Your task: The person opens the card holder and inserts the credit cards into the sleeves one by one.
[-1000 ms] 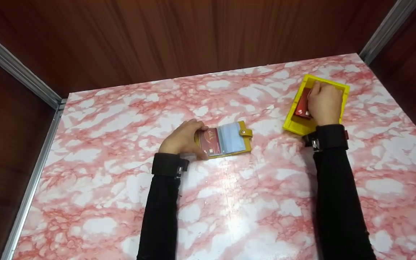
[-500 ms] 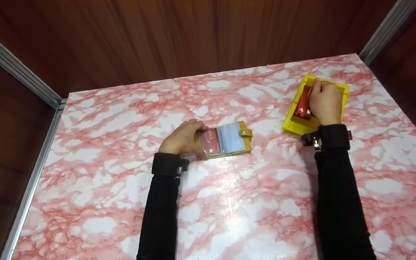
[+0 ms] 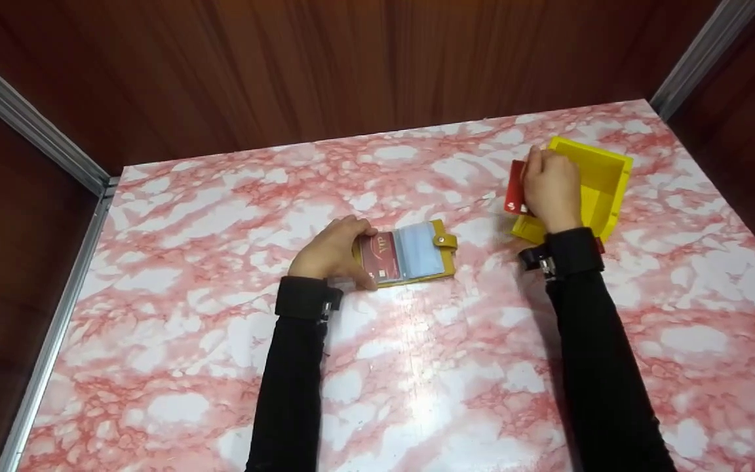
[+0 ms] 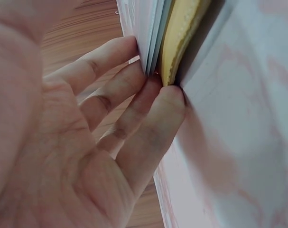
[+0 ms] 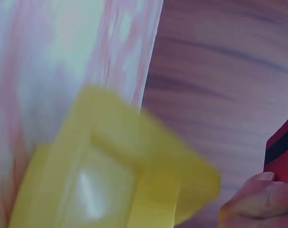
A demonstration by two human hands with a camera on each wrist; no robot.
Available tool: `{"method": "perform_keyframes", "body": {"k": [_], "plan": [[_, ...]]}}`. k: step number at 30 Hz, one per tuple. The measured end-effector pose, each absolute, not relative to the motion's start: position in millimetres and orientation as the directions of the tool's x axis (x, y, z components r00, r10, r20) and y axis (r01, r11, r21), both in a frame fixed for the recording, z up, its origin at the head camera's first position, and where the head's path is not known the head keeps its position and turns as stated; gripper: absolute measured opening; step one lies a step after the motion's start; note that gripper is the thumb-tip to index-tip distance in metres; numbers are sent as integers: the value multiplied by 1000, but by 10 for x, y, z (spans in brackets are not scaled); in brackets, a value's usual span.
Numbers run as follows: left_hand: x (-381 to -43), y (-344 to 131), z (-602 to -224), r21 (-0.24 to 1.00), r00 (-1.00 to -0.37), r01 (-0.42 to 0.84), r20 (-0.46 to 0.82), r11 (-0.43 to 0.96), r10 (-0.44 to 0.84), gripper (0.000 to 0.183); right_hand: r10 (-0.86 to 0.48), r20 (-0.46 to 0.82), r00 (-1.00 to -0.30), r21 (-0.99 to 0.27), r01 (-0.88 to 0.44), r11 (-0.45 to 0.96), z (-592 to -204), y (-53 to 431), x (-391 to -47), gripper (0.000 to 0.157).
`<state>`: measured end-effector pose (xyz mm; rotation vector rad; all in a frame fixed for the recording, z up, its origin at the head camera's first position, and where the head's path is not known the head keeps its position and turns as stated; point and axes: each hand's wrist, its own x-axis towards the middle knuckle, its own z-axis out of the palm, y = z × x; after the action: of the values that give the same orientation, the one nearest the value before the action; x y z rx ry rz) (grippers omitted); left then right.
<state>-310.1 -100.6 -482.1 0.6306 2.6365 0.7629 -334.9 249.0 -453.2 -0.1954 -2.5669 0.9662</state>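
A yellow card holder point(image 3: 449, 262) lies opened out on the table, its snap strap to the right. Under its left clear sleeve is a dark red card point(image 3: 381, 257) with gold lettering; the other visible sleeve point(image 3: 423, 249) looks pale. My left hand point(image 3: 330, 250) holds the holder's left edge between thumb and fingers. In the left wrist view, fingertips touch the sleeves and the yellow cover point(image 4: 184, 31). My right hand point(image 3: 553, 189) pinches a red card point(image 3: 514, 189) above the left rim of a yellow bin point(image 3: 608, 177). The right wrist view shows the card's black stripe point(image 5: 280, 142).
The bin stands at the right of a pink-and-white marbled table point(image 3: 233, 367). A dark wood-grain panel point(image 3: 351, 65) rises behind the table, with more panels and metal corner rails point(image 3: 43, 124) at the sides.
My right hand has lifted the red card out of the yellow bin and moved it left. The left hand and the card holder have stayed in place.
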Motion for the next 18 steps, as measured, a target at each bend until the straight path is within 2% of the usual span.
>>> {"method": "perform_keyframes", "body": {"k": [7, 10, 13, 18], "plan": [[-3096, -1027, -4776, 622, -846, 295, -182, 725, 500, 102, 221, 266, -938, -668, -14, 744, -4530, 2198, -3348, 52], [-3079, -1001, -4734, 606, -862, 298, -160, 737, 480, 105, 192, 281, -940, -662, -45, 748, -4550, 2094, -3346, 52], [-3049, -891, -4674, 576, -884, 334, -82, 746, 460, 95, 175, 298, -938, -665, -73, 743, -4586, 1989, -3342, 51], [-2947, -507, -4591, 619, -882, 394, 46, 680, 469, 62, 138, 302, -943, -687, -115, 718, -4637, 1785, -3301, 47]]}}
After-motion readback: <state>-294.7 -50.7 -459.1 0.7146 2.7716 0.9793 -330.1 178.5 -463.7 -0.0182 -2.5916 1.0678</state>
